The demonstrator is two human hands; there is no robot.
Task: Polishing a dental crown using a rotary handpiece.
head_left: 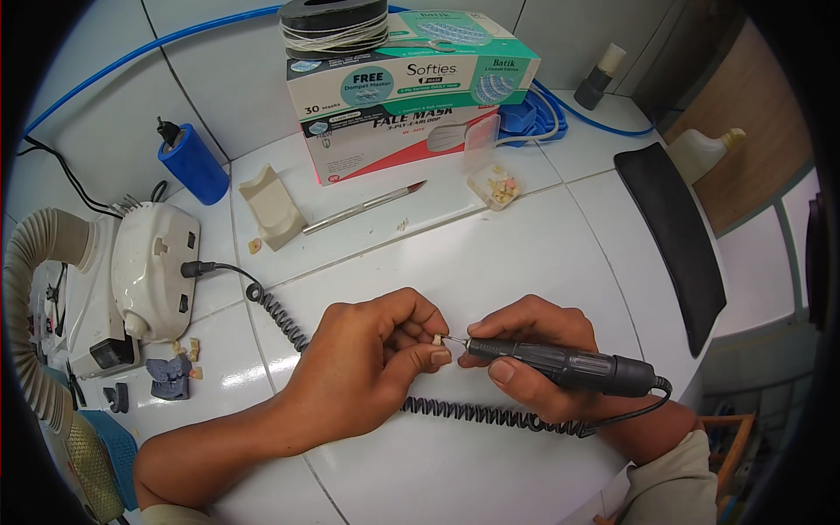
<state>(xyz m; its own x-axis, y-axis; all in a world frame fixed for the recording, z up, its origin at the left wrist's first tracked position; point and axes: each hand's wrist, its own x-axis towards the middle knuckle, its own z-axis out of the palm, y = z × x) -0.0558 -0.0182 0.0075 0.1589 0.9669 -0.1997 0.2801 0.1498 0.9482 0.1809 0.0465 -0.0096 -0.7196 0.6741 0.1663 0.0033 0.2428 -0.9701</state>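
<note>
Between the thumb and fingertips of my left hand [346,372] is a small cream tooth-shaped piece [437,339], mostly covered by the fingers. My right hand [542,325] grips a black rotary handpiece [573,366] like a pen, angled to the left. Its thin metal bur [456,339] reaches the tooth-shaped piece and seems to touch it. Both hands are close together above the white tiled tabletop [350,481]. A coiled black cord [490,413] from the handpiece runs behind my left forearm.
A white control unit [157,271] and ribbed hose [44,236] stand left, near a grey dental model [168,378]. Farther back are a beige block [271,210], a craft knife [363,208], a clear box [495,194] of tooth pieces and stacked mask boxes [402,87]. A black pad [674,249] lies right.
</note>
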